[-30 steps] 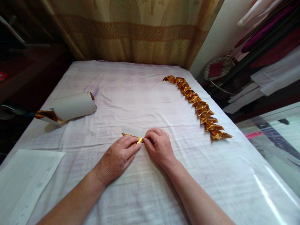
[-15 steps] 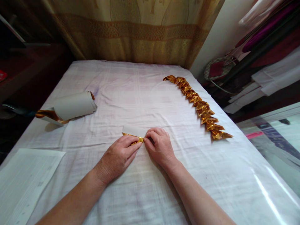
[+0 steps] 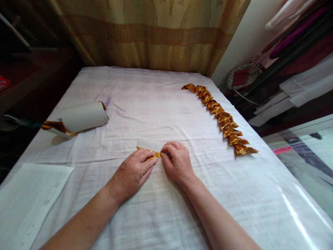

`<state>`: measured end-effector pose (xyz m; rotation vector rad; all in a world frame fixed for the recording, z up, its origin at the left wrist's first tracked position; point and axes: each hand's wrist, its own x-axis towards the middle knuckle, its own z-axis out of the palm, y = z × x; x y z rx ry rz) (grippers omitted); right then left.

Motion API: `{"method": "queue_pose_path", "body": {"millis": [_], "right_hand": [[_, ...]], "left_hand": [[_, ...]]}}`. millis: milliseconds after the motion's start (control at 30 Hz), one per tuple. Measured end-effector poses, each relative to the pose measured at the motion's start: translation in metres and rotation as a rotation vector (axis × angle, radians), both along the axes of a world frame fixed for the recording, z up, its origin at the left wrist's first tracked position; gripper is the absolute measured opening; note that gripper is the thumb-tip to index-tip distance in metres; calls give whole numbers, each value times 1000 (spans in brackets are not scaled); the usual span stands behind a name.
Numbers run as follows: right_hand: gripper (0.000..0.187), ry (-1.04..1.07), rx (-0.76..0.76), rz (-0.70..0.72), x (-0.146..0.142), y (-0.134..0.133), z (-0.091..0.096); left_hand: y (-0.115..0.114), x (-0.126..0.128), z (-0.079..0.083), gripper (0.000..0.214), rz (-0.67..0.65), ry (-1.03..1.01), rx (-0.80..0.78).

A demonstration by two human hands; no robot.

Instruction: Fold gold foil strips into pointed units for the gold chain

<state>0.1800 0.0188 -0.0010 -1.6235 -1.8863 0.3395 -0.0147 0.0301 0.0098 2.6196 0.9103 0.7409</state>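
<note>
A small piece of gold foil paper [image 3: 148, 143], white on its back, lies partly folded on the cloth-covered surface. My left hand [image 3: 135, 168] presses on its gold strip with closed fingers. At the strip's other end my right hand [image 3: 178, 160] pinches the paper between thumb and fingers. The fingertips of both hands are close together and hide part of the fold. Off to the right runs a row of folded gold foil pieces [image 3: 221, 118], nested one against another, apart from my hands.
A roll of white-backed gold foil paper [image 3: 83, 117] rests at the left, its loose end curling out. Printed white sheets [image 3: 33, 198] lie at the near left. Behind the white cloth [image 3: 145, 97] hangs a patterned curtain [image 3: 156, 41]. Clothes [image 3: 299, 80] hang at the right.
Both hands stay at nearly the same spot on the foil paper. The view has shifted very slightly; nothing else has visibly moved.
</note>
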Motion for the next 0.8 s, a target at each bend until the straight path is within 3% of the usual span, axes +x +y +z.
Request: {"method": "queue_pose_path", "body": {"millis": [200, 367, 800], "right_hand": [[18, 35, 13, 0, 2, 1, -1], [1, -1, 6, -5, -1, 0, 1], [9, 25, -19, -29, -3, -1, 3]], "left_hand": [[0, 1, 1, 25, 12, 3, 17], [0, 1, 2, 25, 5, 6, 7], [2, -5, -2, 25, -21, -42, 45]]}}
